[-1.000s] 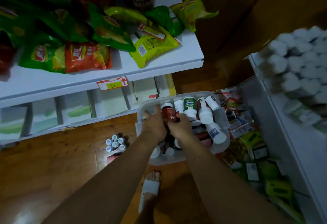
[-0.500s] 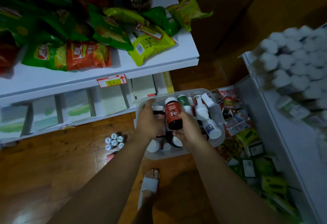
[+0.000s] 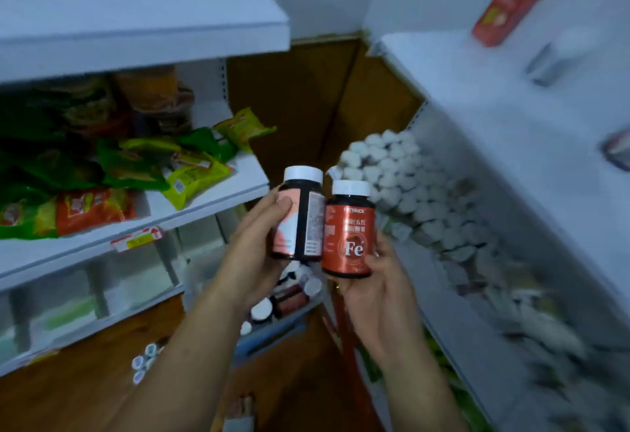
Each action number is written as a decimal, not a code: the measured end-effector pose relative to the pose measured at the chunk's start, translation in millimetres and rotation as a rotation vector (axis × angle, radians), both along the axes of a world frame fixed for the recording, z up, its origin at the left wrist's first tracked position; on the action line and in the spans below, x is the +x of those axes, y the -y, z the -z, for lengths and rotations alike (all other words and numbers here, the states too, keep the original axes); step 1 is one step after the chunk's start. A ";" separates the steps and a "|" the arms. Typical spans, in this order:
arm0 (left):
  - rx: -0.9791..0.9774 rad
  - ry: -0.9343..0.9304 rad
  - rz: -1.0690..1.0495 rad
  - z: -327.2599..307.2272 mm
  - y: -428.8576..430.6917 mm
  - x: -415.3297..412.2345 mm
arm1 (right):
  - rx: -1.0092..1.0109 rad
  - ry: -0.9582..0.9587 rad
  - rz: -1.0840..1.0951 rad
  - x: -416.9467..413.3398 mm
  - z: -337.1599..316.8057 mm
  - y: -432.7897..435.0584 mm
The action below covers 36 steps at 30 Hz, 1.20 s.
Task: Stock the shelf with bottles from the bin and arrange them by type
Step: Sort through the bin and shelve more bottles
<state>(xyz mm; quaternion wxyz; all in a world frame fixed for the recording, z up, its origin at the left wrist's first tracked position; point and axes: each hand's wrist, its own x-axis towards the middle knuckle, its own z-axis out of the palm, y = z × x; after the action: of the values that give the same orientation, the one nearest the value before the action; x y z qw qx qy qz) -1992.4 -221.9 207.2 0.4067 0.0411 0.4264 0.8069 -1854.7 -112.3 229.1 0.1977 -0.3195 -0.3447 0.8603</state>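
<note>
My left hand (image 3: 254,254) grips a dark bottle with a white cap and a pink label (image 3: 300,213), held upright at chest height. Beside it, touching, my right hand (image 3: 378,281) holds a red bottle marked "Fe" (image 3: 347,233), also white-capped and upright. Below my hands the clear bin (image 3: 272,329) sits on the floor with several more bottles in it, partly hidden by my left forearm. The white shelf on the right (image 3: 494,145) has a bare stretch of board, with a red box (image 3: 508,8) at its far end.
The left shelf (image 3: 211,206) carries green, yellow and red snack bags. Many white-capped bottles (image 3: 402,179) fill the lower right shelf. A cluster of small bottles (image 3: 145,361) stands on the wooden floor. A metal can (image 3: 545,63) and another object sit on the right shelf.
Both hands have risen out of the bin, each with a bottle. The view has swung upward from the bin toward the shelves.
</note>
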 end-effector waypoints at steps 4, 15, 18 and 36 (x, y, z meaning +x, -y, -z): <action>0.110 -0.162 0.158 -69.7 -50.3 47.9 | 0.106 -0.128 0.144 63.0 -69.2 -27.6; 0.178 -0.407 0.405 -185.8 -120.3 229.9 | 0.501 0.018 0.309 263.1 -166.7 -60.0; 0.175 -0.463 0.410 -196.2 -128.1 266.2 | 0.525 -0.009 0.326 299.5 -165.5 -68.1; 0.088 -0.583 0.552 -195.4 -213.7 302.6 | 0.569 0.178 0.449 351.8 -155.2 -135.5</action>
<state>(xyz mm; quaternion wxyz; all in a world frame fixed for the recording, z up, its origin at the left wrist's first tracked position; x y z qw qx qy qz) -1689.7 -8.2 402.6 0.4680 0.3983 0.4620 0.6395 -1502.9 23.1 384.3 0.4315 -0.3927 -0.5074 0.6341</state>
